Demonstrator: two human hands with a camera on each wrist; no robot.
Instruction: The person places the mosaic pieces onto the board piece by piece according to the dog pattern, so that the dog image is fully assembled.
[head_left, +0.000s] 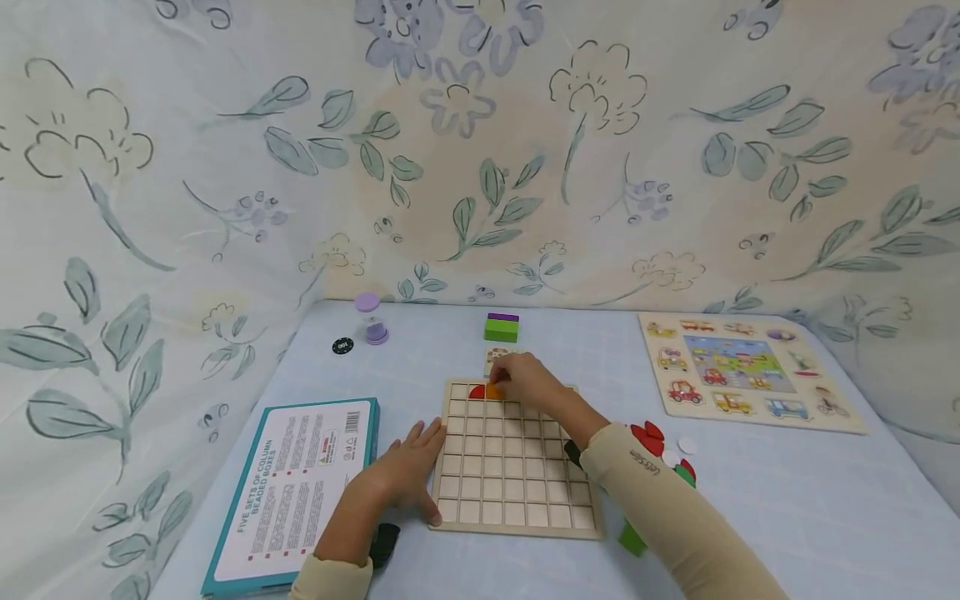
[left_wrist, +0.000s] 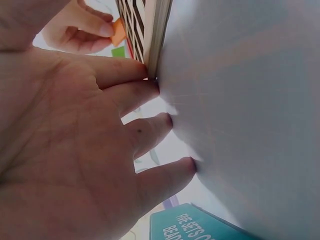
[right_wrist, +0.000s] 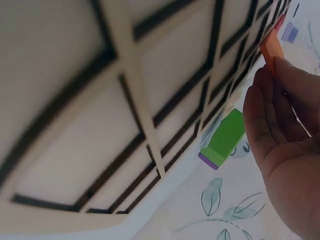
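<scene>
A wooden grid board [head_left: 513, 467] lies flat in the middle of the table. At its far edge my right hand [head_left: 528, 382] pinches a small orange piece [right_wrist: 271, 50] between thumb and fingers, over a cell in the top row. Just left of it, a red piece [head_left: 477, 392] with a rounded edge sits in the same row. My left hand [head_left: 405, 467] rests at the board's left side, fingers extended and spread, with fingertips against the frame in the left wrist view. Partly hidden behind the right hand is a small patterned card [head_left: 495, 358].
Green and purple blocks [head_left: 502, 328] stand beyond the card. At left are a teal-edged box [head_left: 300, 492], a purple sand timer [head_left: 372, 321] and a black disc [head_left: 342, 345]. Red pieces [head_left: 648, 437] and a green piece [head_left: 632, 539] lie around the right sleeve; a vehicle puzzle [head_left: 742, 367] lies farther right.
</scene>
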